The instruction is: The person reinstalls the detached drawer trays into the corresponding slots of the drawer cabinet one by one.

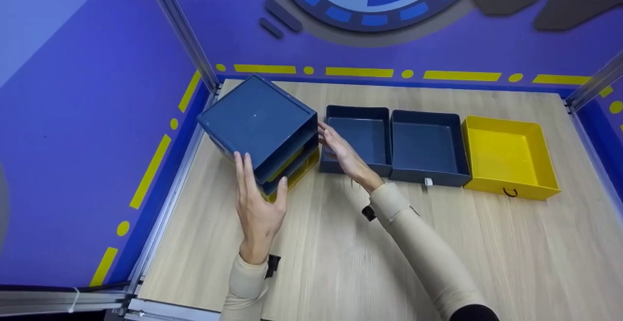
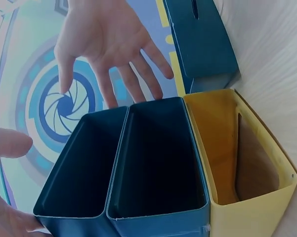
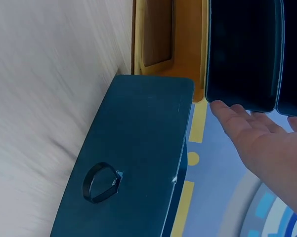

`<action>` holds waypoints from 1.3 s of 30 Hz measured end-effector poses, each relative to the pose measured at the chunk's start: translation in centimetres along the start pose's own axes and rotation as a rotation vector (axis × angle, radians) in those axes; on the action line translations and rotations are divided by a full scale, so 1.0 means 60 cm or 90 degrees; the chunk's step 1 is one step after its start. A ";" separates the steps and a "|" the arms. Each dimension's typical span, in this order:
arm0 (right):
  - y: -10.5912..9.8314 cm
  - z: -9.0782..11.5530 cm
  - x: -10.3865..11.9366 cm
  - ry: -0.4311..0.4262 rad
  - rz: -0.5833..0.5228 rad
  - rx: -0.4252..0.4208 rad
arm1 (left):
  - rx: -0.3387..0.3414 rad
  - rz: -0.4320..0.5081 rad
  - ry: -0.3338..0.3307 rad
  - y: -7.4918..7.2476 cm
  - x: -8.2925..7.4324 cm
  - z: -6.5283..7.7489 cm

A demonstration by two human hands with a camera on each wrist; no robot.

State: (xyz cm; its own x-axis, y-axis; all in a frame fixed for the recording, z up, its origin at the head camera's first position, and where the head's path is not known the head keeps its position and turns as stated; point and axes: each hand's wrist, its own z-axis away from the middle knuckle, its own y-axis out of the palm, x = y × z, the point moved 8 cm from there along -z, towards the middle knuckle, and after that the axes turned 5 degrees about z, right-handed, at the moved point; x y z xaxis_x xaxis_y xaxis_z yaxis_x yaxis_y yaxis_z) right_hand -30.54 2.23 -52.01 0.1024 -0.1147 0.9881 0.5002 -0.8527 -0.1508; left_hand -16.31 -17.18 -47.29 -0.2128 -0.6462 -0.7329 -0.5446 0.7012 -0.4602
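A drawer cabinet (image 1: 255, 116) stands turned at an angle on the left of the table, its front facing me and to the right. Its two upper slots are dark blue, and the bottom one (image 2: 252, 217) is yellow with a cut-out in its floor. All three slots are hollow. My left hand (image 1: 260, 209) touches the cabinet's near left edge with straight fingers, thumb spread across the front. On the opposite side, the extended fingers of my right hand (image 1: 348, 155) are right at the casing wall, between the cabinet and the nearest drawer (image 3: 133, 133).
Right of the cabinet, three pulled-out drawers sit in a row: a dark blue one (image 1: 357, 138), another dark blue one (image 1: 428, 146) with a white tab, and a yellow drawer (image 1: 506, 153) with a dark loop handle. Patterned walls (image 1: 365, 56) border the wooden table (image 1: 340, 262).
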 end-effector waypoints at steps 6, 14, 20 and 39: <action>-0.002 0.022 -0.002 0.006 0.033 -0.017 | -0.007 -0.042 0.021 -0.001 -0.014 0.025; -0.003 0.029 -0.007 0.011 0.042 -0.028 | -0.034 -0.043 0.067 -0.023 -0.023 0.029; -0.013 0.047 -0.012 -0.008 0.157 -0.103 | -0.015 0.037 0.088 -0.047 -0.005 -0.010; -0.051 0.126 -0.063 0.000 0.618 -0.369 | 0.005 0.079 0.057 -0.039 0.057 -0.034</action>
State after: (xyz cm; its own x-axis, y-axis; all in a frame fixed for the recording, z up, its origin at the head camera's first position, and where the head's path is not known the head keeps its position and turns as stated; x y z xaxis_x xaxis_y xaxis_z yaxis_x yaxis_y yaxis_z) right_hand -25.95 9.12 -55.52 0.2305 -0.8576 0.4598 -0.2651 -0.5100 -0.8183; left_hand -17.43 -21.61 -47.70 -0.3506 -0.5781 -0.7368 -0.5031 0.7798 -0.3725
